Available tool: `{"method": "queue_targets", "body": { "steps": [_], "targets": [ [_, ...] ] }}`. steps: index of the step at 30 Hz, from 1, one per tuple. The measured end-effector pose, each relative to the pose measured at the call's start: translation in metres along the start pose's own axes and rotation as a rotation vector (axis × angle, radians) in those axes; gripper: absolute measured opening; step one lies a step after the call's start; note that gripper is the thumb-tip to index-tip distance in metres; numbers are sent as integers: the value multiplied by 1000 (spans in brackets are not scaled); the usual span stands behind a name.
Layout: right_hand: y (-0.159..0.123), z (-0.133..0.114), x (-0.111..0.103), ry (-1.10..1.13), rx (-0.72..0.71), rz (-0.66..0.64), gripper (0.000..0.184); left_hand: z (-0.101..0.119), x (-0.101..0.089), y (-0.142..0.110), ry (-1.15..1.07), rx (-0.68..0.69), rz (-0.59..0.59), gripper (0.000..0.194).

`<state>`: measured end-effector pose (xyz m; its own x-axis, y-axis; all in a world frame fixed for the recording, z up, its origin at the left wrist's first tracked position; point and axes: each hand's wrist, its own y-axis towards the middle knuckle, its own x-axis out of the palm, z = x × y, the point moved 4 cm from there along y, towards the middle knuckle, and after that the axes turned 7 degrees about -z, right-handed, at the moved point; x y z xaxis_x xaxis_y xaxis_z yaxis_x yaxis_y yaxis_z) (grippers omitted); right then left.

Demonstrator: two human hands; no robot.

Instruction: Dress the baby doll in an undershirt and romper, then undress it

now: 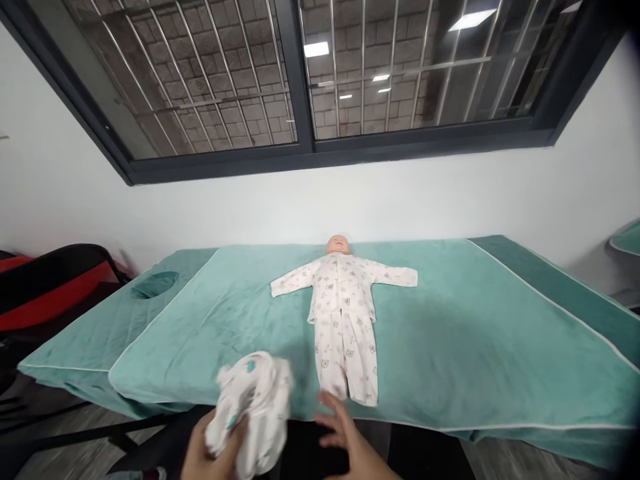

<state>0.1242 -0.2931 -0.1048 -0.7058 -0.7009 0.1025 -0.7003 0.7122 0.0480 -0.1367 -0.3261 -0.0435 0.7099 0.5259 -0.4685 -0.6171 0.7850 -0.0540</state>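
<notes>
Left hand (213, 460) grips a bundled white cloth (265, 407), most of it projecting beyond the fingers. Right hand (356, 445) has fingers parted; just beyond them, a clothed doll (343, 287) lies face-up on a green-covered bed (465, 347).

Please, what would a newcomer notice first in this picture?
Probably the baby doll, lying face up in patterned white clothes on the green bed, arms spread. Next would come the bunched white cloth in the left hand, at the bed's near edge. Behind, a dark-framed window with metal bars spans the upper picture.
</notes>
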Motion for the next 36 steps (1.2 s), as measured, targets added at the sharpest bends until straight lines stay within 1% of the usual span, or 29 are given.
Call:
{"method": "queue_targets", "body": {
  "steps": [1, 2, 3, 4, 5, 6, 7, 9, 11, 12, 14, 15, 17, 18, 19, 20, 21, 22, 24, 25, 26, 28, 29, 31, 32, 33, 34, 36],
  "targets": [
    [10, -24, 0, -17, -83, 41, 123, 20, 21, -9, -116, 13, -68, 68],
    [21, -48, -3, -42, -150, 78, 119, 39, 42, -18, -227, 16, -152, 69],
    [31, -71, -7, -64, -201, 112, 111, 58, 63, -25, -341, 38, -277, 70],
    [40, -89, -14, -68, -229, 144, 99, 76, 81, -32, -449, 73, -441, 68],
    [47, -103, -25, -35, -236, 212, 89, 92, 94, -36, -536, 98, -551, 63],
    [52, -114, -40, -16, -240, 306, 84, 105, 104, -38, -589, 126, -641, 60],
    [55, -121, -55, -16, -226, 375, 81, 115, 110, -38, -625, 156, -706, 57],
    [55, -132, -87, -19, -220, 485, 79, 127, 116, -35, -642, 223, -746, 53],
    [46, -145, -120, -31, -227, 553, 78, 125, 121, -34, -596, 266, -734, 49],
    [38, -154, -137, -44, -227, 576, 76, 119, 124, -34, -558, 266, -723, 47],
    [17, -174, -172, -126, -221, 619, 72, 98, 132, -37, -493, 232, -726, 43],
    [4, -185, -190, -203, -222, 647, 72, 86, 135, -38, -475, 204, -737, 42],
    [-24, -199, -228, -457, -180, 756, 78, 64, 139, -41, -470, 149, -745, 41],
    [-38, -199, -246, -617, -104, 815, 82, 55, 139, -41, -467, 124, -744, 41],
    [-50, -195, -262, -771, 5, 895, 83, 48, 140, -41, -463, 103, -734, 40],
    [-59, -184, -276, -912, 152, 927, 84, 43, 139, -39, -458, 91, -718, 40],
    [-65, -170, -287, -1040, 310, 915, 82, 41, 139, -37, -454, 89, -695, 39],
    [-68, -153, -295, -1138, 468, 851, 77, 41, 139, -34, -452, 100, -673, 38],
    [-73, -127, -305, -1187, 604, 793, 71, 44, 139, -25, -442, 148, -641, 36],
    [-74, -118, -307, -1200, 654, 739, 71, 47, 140, -19, -429, 178, -635, 35],
    [-75, -115, -308, -1215, 687, 683, 74, 50, 142, -12, -409, 211, -633, 33],
    [-77, -123, -307, -1285, 735, 590, 84, 56, 144, 7, -362, 273, -618, 31],
    [-78, -133, -305, -1332, 735, 590, 88, 60, 146, 18, -340, 301, -598, 31],
    [-76, -157, -296, -1430, 663, 692, 87, 72, 151, 46, -305, 360, -543, 29],
    [-70, -166, -288, -1465, 596, 743, 82, 81, 155, 61, -286, 392, -516, 29],
    [-59, -172, -277, -1482, 504, 761, 75, 92, 161, 76, -261, 428, -494, 28],
    [-44, -173, -265, -1476, 398, 727, 66, 105, 169, 92, -231, 465, -476, 28],
    [-4, -165, -242, -1384, 219, 595, 52, 134, 188, 122, -158, 541, -442, 26]
  ]
}}
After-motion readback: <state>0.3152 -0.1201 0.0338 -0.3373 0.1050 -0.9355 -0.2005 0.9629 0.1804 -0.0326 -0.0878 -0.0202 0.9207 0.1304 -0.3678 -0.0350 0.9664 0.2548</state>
